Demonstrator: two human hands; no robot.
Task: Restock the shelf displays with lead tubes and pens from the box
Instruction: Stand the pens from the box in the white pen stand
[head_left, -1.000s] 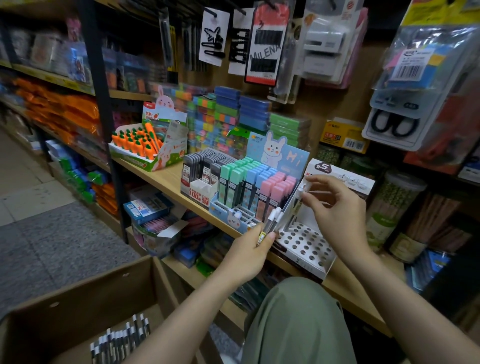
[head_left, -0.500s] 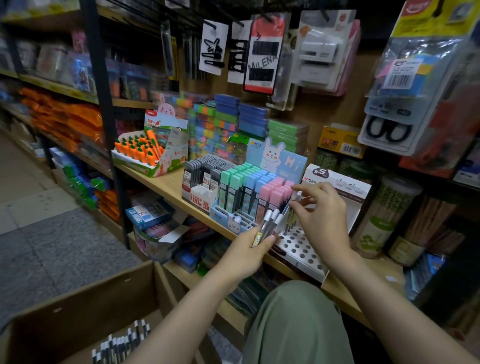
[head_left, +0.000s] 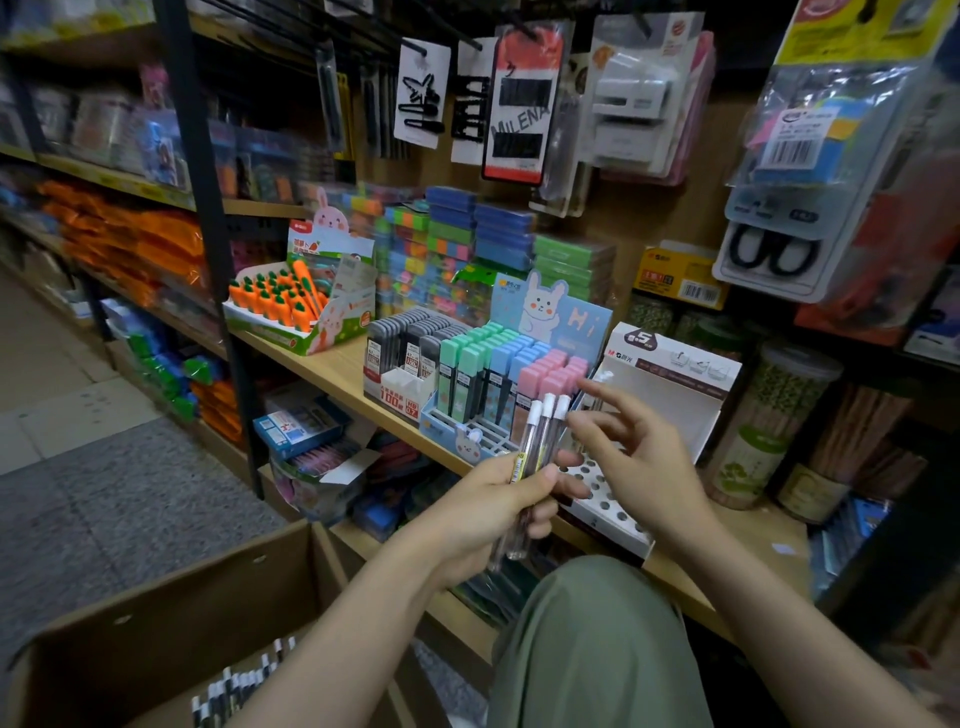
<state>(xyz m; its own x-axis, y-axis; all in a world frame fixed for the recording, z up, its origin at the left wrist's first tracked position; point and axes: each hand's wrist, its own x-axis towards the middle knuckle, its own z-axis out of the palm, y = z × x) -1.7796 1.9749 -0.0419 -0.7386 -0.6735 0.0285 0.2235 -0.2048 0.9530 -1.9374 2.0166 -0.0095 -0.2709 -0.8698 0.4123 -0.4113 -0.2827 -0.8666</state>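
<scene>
My left hand (head_left: 483, 514) grips a bundle of three clear lead tubes (head_left: 540, 447) with white caps, held upright in front of the shelf. My right hand (head_left: 644, 457) hovers just right of the bundle with its fingers loosely spread and its thumb close to the tubes, holding nothing I can make out. Behind it stands the white display tray with round holes (head_left: 608, 499); one white-capped tube (head_left: 602, 382) leans in it. The cardboard box (head_left: 156, 623) sits at lower left with several black-and-white pens or tubes (head_left: 239, 686) inside.
On the wooden shelf (head_left: 332, 369) stand a bunny display of pastel lead cases (head_left: 498, 374), grey lead cases (head_left: 410, 343) and a carrot-pen box (head_left: 291, 306). Jars of pencils (head_left: 769, 415) stand to the right. Carded goods hang above. My knee (head_left: 597, 623) is below the hands.
My right hand set one tube into the holed tray, let go of it and drew back to the bundle. My left hand kept its grip and rose slightly.
</scene>
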